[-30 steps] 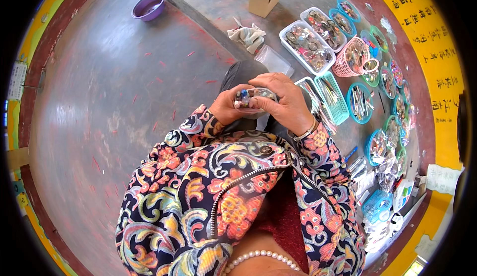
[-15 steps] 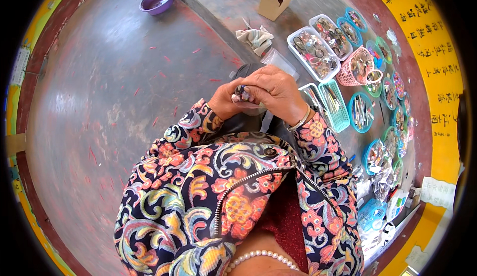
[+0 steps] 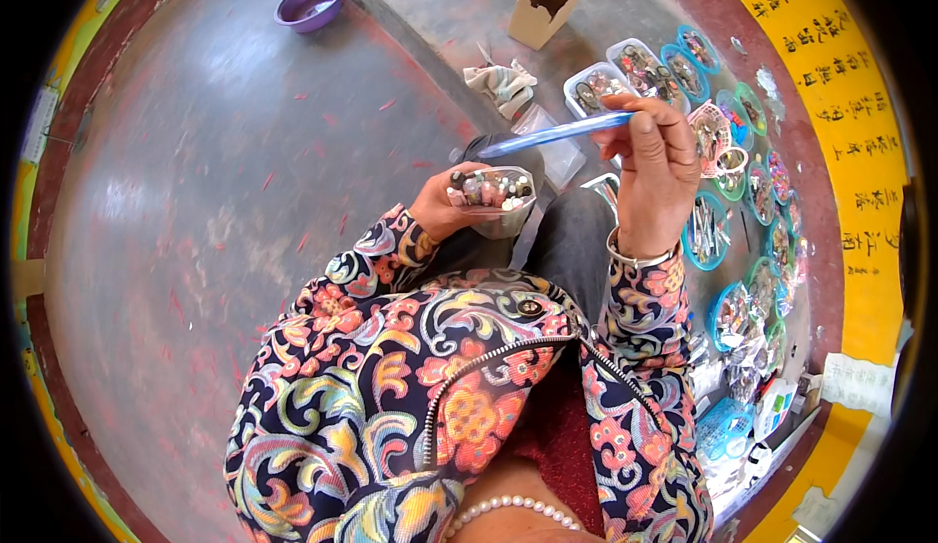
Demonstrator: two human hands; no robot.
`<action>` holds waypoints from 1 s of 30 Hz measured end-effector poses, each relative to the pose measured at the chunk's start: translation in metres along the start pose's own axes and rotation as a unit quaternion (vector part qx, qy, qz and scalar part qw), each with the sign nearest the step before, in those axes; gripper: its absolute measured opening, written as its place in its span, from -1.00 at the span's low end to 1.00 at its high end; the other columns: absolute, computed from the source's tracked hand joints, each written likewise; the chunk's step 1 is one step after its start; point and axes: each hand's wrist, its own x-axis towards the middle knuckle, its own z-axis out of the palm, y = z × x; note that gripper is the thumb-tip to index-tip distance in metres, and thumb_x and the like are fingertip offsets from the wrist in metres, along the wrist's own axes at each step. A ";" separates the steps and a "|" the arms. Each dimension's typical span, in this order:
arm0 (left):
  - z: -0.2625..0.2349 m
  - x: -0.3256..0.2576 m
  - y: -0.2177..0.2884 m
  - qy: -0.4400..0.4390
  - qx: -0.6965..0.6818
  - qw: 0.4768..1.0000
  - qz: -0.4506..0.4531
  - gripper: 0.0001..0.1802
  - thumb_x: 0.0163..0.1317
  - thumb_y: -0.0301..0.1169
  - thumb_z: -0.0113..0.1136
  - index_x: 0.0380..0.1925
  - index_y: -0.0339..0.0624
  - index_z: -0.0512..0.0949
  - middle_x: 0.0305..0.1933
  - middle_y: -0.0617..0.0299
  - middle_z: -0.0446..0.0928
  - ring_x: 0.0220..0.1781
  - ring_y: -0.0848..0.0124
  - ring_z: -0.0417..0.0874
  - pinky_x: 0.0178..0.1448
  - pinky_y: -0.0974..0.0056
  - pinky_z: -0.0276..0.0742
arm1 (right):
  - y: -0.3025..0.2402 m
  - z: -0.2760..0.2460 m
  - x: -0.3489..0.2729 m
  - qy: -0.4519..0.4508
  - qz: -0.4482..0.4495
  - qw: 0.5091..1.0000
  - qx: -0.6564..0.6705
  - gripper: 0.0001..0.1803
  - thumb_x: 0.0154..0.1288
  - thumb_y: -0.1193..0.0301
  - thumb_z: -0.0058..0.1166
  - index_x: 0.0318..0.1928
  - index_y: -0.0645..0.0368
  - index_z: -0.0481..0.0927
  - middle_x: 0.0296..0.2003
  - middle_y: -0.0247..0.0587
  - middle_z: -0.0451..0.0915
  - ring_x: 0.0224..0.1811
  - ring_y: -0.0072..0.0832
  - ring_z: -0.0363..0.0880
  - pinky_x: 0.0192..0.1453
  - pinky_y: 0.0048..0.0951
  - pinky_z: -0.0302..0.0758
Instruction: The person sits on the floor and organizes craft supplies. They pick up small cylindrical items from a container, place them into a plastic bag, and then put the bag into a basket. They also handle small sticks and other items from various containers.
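Observation:
My left hand [image 3: 440, 205] is wrapped round a clear plastic container [image 3: 505, 222] above my knees. It is packed with thin upright things that look like pens [image 3: 489, 189]; only their white, dark and pinkish ends show. Raised to the right of it, my right hand [image 3: 660, 173] pinches one end of a long slim blue-and-white pen [image 3: 552, 134]. The pen slants down leftward, its far tip passing above the container without touching it.
White trays [image 3: 640, 64] of small items stand on the floor at the right, among several round baskets [image 3: 706, 235]. A pink basket [image 3: 711, 128] sits there too. Farther off are a cardboard box [image 3: 532, 23], a crumpled cloth [image 3: 501, 86] and a purple basin [image 3: 311, 5].
My right hand has moved from the container up and to the right, with the blue pen now in its fingers. The packed container shows more, still in my left hand.

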 end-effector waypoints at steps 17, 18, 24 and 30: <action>-0.008 0.011 0.007 0.056 0.031 0.995 0.076 -0.45 -0.17 -0.74 0.27 -0.09 -0.41 0.34 -0.34 0.23 0.47 -0.22 0.45 0.49 -0.02 0.33 0.44 | 0.065 -0.139 -0.014 0.228 0.137 0.936 0.229 -0.80 0.18 0.40 0.06 -0.24 0.27 0.50 -0.43 -0.29 0.54 -0.45 -0.51 0.54 -0.44 -0.58 0.46; -0.009 0.012 0.003 0.044 0.020 0.995 0.086 -0.46 -0.17 -0.74 0.27 -0.09 -0.42 0.35 -0.34 0.23 0.46 -0.22 0.45 0.49 -0.02 0.32 0.43 | 0.068 -0.160 -0.018 0.257 0.118 0.934 0.217 -0.81 0.16 0.40 0.09 -0.25 0.24 0.50 -0.44 -0.32 0.54 -0.46 -0.52 0.52 -0.45 -0.59 0.46; -0.005 0.009 -0.002 0.085 0.007 0.994 0.069 -0.41 -0.22 -0.78 0.27 -0.08 -0.45 0.34 -0.31 0.20 0.49 -0.23 0.40 0.51 -0.06 0.31 0.48 | 0.110 -0.294 -0.076 0.442 0.128 0.872 0.167 -0.86 0.18 0.42 0.05 -0.29 0.20 0.47 -0.42 -0.26 0.54 -0.36 -0.45 0.55 -0.36 -0.56 0.48; -0.010 0.006 -0.002 0.060 0.031 0.996 0.066 -0.41 -0.24 -0.79 0.24 -0.08 -0.42 0.34 -0.23 0.17 0.46 -0.17 0.38 0.50 -0.02 0.27 0.45 | 0.194 -0.366 -0.152 0.553 0.226 0.777 0.199 -0.86 0.21 0.46 -0.01 -0.30 0.28 0.40 -0.40 -0.15 0.51 -0.28 -0.32 0.57 -0.33 -0.52 0.58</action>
